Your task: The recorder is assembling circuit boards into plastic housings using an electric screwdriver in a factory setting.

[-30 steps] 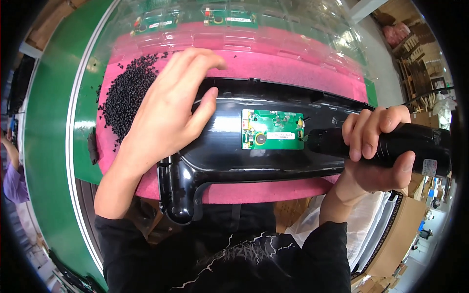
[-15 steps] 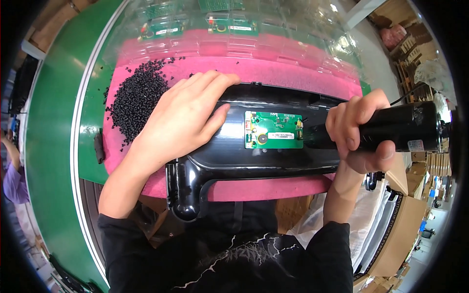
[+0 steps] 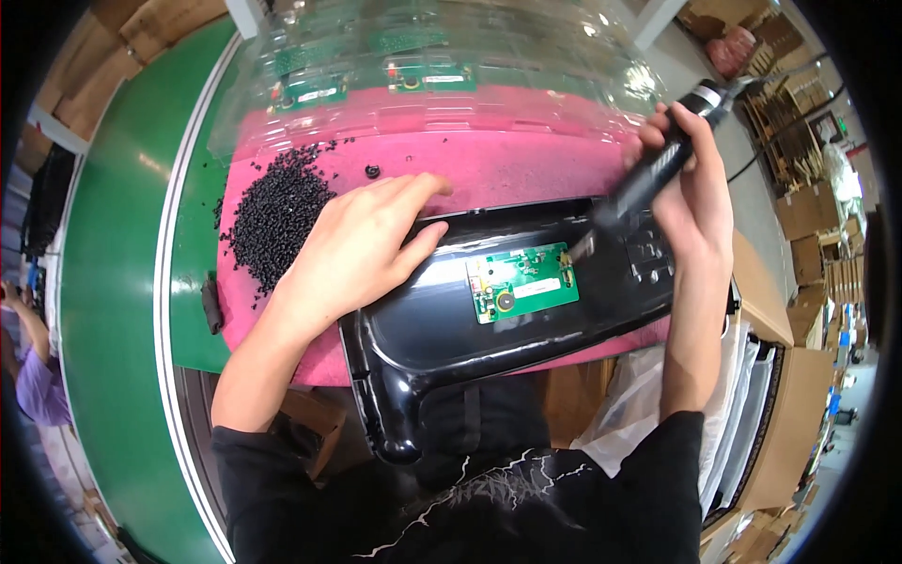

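A glossy black moulded plastic housing (image 3: 442, 329) lies on a pink foam pad (image 3: 507, 169) near the middle of the view, its narrow end running off the pad's near edge toward 7 o'clock. Set into the housing's hollow, just right of centre, is a small green rectangular circuit board (image 3: 522, 282) with a round dark part at its left end. The left hand (image 3: 362, 249) lies flat and open on the housing's upper left edge, fingers stretched toward 1 o'clock, pressing down and grasping nothing. At 2 o'clock the right hand (image 3: 693, 193) is wrapped closed around a black cylindrical power screwdriver (image 3: 658, 164), held tilted, with its tip down just beside the board's right end; whether the tip touches the board cannot be told. At 10 o'clock from the left hand, a heap of small black plastic screws or pellets (image 3: 272, 211) lies on the pad, and one stray black piece (image 3: 372, 171) sits alone just to its right. At 12 o'clock, clear plastic blister trays (image 3: 470, 75) hold more green boards. A green conveyor belt (image 3: 113, 282) curves down the left side at 9 o'clock.
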Tool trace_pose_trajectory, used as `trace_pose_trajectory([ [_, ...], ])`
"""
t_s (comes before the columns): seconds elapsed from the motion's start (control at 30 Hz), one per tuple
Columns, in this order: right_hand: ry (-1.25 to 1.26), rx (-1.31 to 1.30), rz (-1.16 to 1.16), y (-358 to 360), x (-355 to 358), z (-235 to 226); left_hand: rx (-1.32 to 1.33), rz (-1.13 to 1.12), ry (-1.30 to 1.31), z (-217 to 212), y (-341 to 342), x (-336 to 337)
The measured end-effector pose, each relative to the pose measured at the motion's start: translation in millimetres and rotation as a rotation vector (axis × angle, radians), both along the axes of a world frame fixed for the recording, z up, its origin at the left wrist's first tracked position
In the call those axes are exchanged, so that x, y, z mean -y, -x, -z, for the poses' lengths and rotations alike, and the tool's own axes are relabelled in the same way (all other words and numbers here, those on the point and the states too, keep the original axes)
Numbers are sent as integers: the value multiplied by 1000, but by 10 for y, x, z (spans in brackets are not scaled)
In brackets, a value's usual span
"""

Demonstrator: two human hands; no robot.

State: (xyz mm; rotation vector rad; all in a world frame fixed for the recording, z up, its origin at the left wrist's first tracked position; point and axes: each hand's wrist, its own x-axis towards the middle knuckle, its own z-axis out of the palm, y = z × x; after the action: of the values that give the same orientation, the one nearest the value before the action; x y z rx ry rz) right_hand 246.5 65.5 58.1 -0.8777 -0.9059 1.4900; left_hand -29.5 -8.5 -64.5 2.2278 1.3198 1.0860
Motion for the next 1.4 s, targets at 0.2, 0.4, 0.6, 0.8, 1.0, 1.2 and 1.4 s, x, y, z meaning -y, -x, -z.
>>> trace_pose_trajectory([
  [0.2, 7, 239, 60, -227, 345, -216, -70, 12, -5, 41, -5, 0],
  [0.4, -610, 953, 526, -1284, 851, -605, -62, -23, -13, -156, -25, 77],
  [0.6, -438, 1752, 1011, -3210, 1556, -353, 113, -200, -266, -359, 408, 617],
  [0.8, 151, 2493, 1047, -4696, 2932, 1241, 484, -950, -424, -163, 1047, 936],
  [1.0, 287, 2256, 1025, -4355, 2540, 1227, 706, -938, -586, 12, 1827, 790],
  [1.2, 196, 2430, 890, -4390, 2649, 1150, 1277, -604, -179, 229, 2929, 1512],
  [1.4, 618, 2727, 648, -5048, 3015, 1400, 1421, -763, 81, 424, 3060, 1626],
])
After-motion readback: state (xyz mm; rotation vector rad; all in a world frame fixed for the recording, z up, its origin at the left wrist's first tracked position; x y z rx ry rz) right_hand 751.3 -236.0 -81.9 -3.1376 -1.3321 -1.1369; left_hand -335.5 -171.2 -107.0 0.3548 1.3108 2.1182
